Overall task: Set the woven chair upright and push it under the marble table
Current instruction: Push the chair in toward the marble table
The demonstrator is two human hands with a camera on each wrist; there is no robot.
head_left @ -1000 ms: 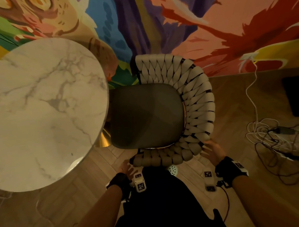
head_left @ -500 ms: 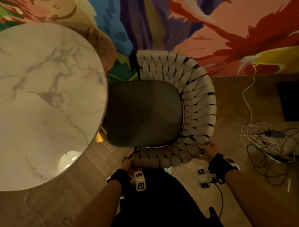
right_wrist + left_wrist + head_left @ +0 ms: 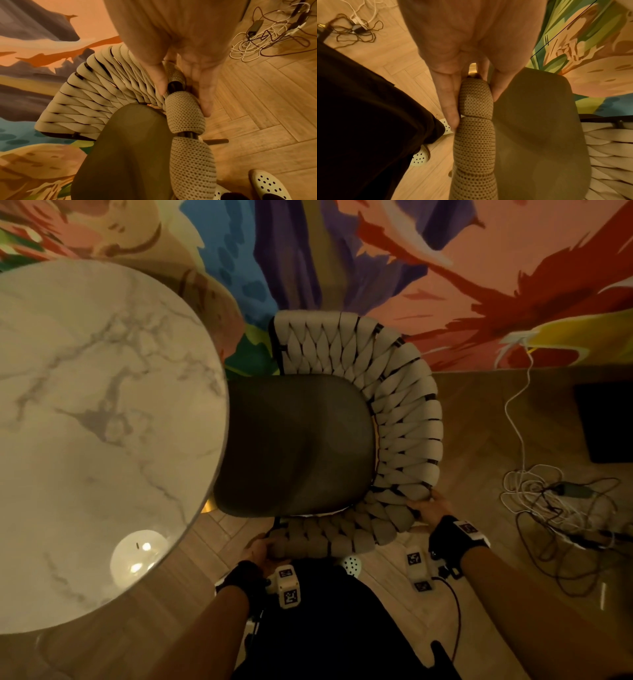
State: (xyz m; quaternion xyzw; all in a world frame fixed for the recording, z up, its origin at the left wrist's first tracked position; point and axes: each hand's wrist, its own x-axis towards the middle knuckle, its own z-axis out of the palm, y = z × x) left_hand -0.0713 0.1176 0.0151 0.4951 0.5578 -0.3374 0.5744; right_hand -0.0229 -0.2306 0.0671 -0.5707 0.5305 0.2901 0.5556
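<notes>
Both forearms reach forward and down, a dark band with tagged blocks on each wrist. The left hand (image 3: 257, 550) pinches the woven chair (image 3: 407, 419) at its near arm end, thumb on one side, fingers (image 3: 448, 102) on the other. The right hand (image 3: 432, 508) grips the rim's curve, thumb inside, fingers (image 3: 204, 86) outside.

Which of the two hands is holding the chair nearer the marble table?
The left hand, which grips the end of the woven chair's arm beside the marble table. The right hand holds the rim's curved corner, farther away.
</notes>
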